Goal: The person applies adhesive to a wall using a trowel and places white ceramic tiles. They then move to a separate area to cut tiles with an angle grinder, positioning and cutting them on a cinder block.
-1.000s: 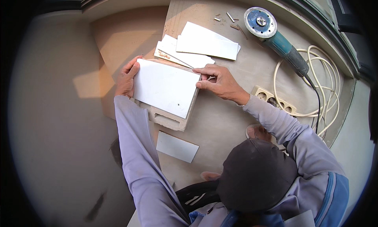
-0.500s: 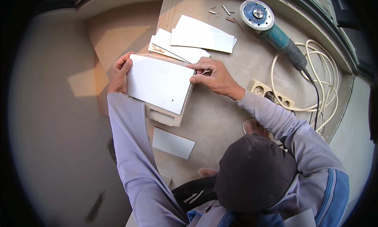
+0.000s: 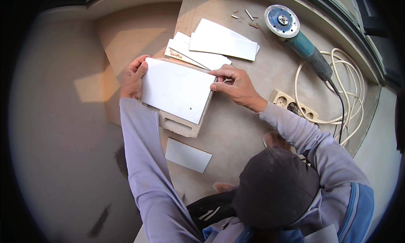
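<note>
A white rectangular tile (image 3: 177, 89) with a small dark spot near its lower right corner lies on top of a pale hollow block (image 3: 179, 127). My left hand (image 3: 135, 76) grips the tile's left edge, thumb on the upper face and fingers curled around behind. At the upper right corner, my right hand (image 3: 236, 87) pinches the edge between thumb and forefinger. The undersides of both grips are hidden. Just beyond the block, several white tile pieces (image 3: 223, 40) overlap on the floor. A smaller cut tile piece (image 3: 188, 154) lies on the near side of the block.
An angle grinder (image 3: 301, 42) with a blue-centred disc lies at the far right. Its cord runs near a coiled cream cable (image 3: 358, 93) and a power strip (image 3: 294, 104). Small offcuts (image 3: 249, 15) are scattered at the back. A dark cap (image 3: 276, 188) covers the lower middle.
The whole scene has shifted slightly to the right in the picture. Both hands keep the same hold on the tile, which has not visibly moved on the block.
</note>
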A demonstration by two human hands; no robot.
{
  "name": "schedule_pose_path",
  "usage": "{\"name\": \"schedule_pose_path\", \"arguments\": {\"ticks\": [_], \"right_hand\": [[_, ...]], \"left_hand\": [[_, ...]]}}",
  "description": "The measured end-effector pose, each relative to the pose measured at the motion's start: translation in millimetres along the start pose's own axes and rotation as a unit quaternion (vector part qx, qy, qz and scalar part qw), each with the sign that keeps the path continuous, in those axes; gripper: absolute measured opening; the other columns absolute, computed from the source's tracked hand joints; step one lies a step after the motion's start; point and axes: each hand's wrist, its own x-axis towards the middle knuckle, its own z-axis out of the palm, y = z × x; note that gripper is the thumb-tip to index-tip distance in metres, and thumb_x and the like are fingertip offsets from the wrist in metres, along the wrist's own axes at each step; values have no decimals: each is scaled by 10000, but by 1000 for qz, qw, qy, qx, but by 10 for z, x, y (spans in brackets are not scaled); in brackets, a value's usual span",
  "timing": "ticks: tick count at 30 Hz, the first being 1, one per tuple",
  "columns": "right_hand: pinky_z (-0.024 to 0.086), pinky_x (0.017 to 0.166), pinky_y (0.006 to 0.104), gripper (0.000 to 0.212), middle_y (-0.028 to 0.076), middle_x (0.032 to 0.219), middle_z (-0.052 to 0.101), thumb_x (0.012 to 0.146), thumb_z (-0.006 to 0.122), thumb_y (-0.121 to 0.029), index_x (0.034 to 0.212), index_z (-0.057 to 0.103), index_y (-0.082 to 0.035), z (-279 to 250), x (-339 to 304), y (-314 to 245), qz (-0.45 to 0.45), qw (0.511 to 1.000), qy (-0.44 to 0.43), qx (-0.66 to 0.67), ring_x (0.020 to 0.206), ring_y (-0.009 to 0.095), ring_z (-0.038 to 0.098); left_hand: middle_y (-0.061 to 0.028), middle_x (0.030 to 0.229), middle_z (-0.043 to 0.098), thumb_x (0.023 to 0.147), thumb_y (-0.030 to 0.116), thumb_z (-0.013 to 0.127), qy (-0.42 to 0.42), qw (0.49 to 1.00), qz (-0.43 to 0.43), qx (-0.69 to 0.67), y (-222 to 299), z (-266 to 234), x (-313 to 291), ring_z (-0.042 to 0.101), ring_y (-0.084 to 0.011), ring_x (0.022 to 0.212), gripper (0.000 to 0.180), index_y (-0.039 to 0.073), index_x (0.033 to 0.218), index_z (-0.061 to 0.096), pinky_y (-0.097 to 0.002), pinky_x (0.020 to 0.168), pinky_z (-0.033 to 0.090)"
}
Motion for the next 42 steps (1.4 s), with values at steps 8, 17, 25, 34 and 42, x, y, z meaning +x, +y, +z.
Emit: {"name": "schedule_pose_path", "arguments": {"ticks": [8,17,25,34,42], "right_hand": [[478,680,237,373,19,878,586,829,746,-185,1155,692,-12,-75,-28,-91,13,999,-18,-33,797,92,546],[398,1025,437,682,178,1327,509,760,755,-145,1380,482,-68,-1891,-814,-548,-116,748,165,-632,1195,366,488],[453,735,437,1073,113,1003,551,631,872,-275,1528,287,-220,-2362,-868,-65,-21,649,173,-741,836,288,598],[527,752,443,633,210,928,659,582,781,-163,1164,554,-61,-2541,-546,-391,75,789,160,-589,842,350,676],[511,776,285,637,75,943,631,549,718,-74,1166,571,-10,-1503,-1437,-1032,124,983,-117,63,840,164,615]], "left_hand": [[-37,1028,679,924,163,679,20,1000,-11,-4,28,92,-41,614,-107,891,337,17,1224,637,-239,835,496],[-63,1218,605,938,250,682,296,933,180,-100,249,118,-790,566,-117,1053,260,70,1123,656,-314,912,461],[-25,1085,620,887,68,715,245,897,250,-270,251,1370,-1961,588,-118,943,178,80,1012,589,-271,812,495],[-107,1080,694,941,245,676,108,936,179,-282,-84,2220,-2108,637,-140,881,200,55,997,648,-268,812,508],[-83,1438,457,878,815,278,-68,908,59,-409,92,3158,-2164,421,-192,1276,945,75,1455,387,-406,1084,296]]}}
